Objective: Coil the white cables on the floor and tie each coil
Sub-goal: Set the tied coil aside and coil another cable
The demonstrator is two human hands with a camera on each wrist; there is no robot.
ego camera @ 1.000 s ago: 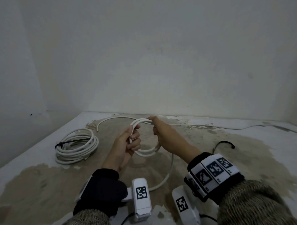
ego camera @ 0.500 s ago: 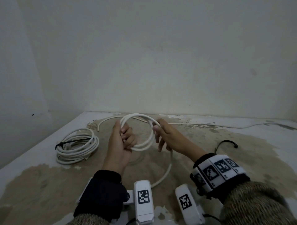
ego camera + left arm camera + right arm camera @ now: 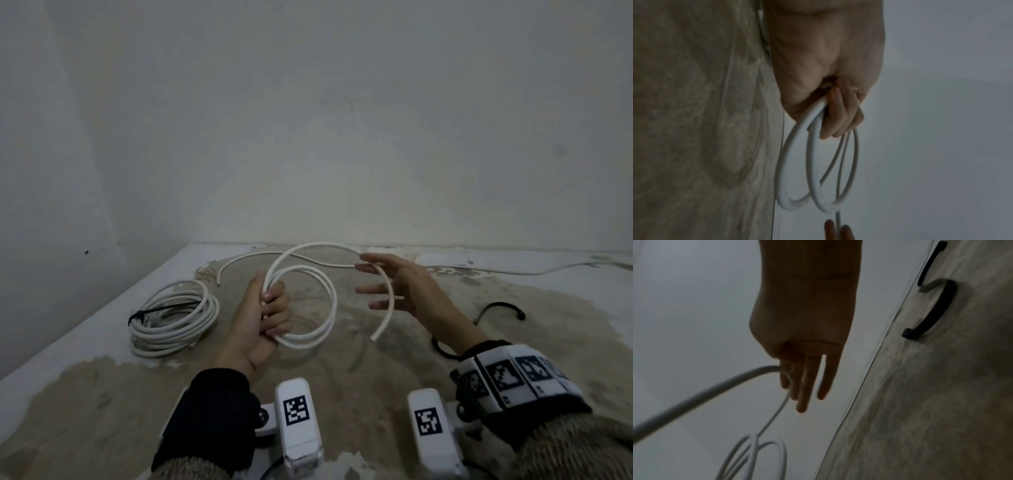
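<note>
While the left hand (image 3: pixel 258 329) is gripping the cable (image 3: pixel 318 298) with fingers curled round the gathered loops, the coil is hanging in the air above the floor (image 3: pixel 394 370), not resting on it. Left wrist view is showing at least two loops (image 3: pixel 797 170) passing through the closed fingers (image 3: pixel 840 116). Right hand (image 3: pixel 399 286) is standing to the right of the coil with fingers (image 3: pixel 807 382) straight and spread; an outer arc of the cable is lying across them, and its cut end (image 3: pixel 373 339) is dangling free below the hand. Whether the thumb is pressing the cable cannot be told. Further cable is trailing back along the floor toward the wall (image 3: pixel 342 137). A finished coil (image 3: pixel 173 317), bound with a black tie (image 3: pixel 164 310), is lying on the floor well left of the hands. Two loose black ties (image 3: pixel 935 309) are lying on the floor to the right, beside the right forearm.
</note>
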